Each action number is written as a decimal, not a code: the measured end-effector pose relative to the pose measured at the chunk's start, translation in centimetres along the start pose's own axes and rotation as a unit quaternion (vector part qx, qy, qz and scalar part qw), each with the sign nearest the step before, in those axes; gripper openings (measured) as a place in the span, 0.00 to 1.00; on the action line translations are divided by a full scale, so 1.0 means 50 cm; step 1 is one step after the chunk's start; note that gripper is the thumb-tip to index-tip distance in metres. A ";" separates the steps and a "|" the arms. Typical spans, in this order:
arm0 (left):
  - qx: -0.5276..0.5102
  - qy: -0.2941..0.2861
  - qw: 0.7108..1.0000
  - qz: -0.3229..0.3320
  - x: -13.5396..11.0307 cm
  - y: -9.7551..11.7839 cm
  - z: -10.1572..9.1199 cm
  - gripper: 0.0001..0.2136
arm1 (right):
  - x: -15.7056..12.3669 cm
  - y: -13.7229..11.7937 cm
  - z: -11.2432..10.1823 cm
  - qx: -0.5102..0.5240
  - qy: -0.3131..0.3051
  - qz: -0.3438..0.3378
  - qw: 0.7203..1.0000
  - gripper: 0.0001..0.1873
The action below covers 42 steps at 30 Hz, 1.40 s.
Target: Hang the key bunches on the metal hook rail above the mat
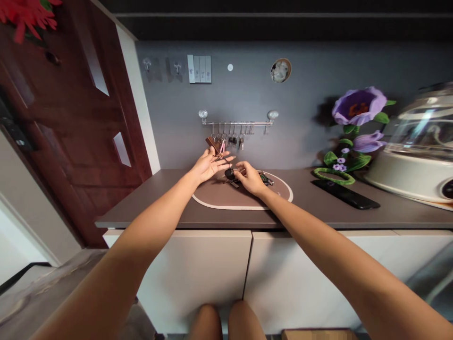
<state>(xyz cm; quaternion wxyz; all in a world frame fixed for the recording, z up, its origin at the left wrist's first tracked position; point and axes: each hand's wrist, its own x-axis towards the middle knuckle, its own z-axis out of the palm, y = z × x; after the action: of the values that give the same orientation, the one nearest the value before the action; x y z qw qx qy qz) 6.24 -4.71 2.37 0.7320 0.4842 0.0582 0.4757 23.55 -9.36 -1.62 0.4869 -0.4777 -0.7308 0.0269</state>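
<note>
My left hand [209, 165] is raised above the far edge of an oval brown mat [226, 198] with its fingers spread. A thin dark cord [222, 161] runs from those fingers toward a black key fob [229, 174]. My right hand [250, 178] sits over the mat, with its fingertips at the fob. Whether the left fingers pinch the cord is hard to tell. A small bunch of keys with a green tag [264, 178] lies on the mat just beyond my right hand.
A metal key rack [237, 123] with several hanging keys is fixed to the grey wall behind the brown countertop [177, 208]. A black remote [345, 194], artificial purple flowers [359, 106] and a white glass-lidded appliance [414, 151] stand at right. A dark red door [71, 118] is at left.
</note>
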 end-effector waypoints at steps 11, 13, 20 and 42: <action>-0.006 0.033 0.999 -0.003 -0.001 0.005 -0.004 0.11 | 0.002 -0.018 0.007 -0.015 -0.023 -0.045 0.999 0.10; -0.006 0.046 0.999 0.007 0.000 0.007 -0.008 0.10 | 0.004 -0.015 -0.001 0.023 -0.022 -0.024 0.999 0.11; 0.009 0.069 0.998 -0.002 0.008 -0.002 -0.017 0.10 | 0.025 -0.002 -0.033 0.243 0.003 0.085 0.966 0.15; 0.263 -0.035 0.957 -0.120 -0.005 -0.057 -0.023 0.13 | 0.037 0.024 -0.060 0.372 0.101 0.166 0.908 0.19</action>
<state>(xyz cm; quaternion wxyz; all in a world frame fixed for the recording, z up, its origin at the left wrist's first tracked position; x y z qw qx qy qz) 7.30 -4.36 -0.53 0.6320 0.6654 0.2133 0.3353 26.44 -8.63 0.59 0.6889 -0.3771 -0.5246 0.3287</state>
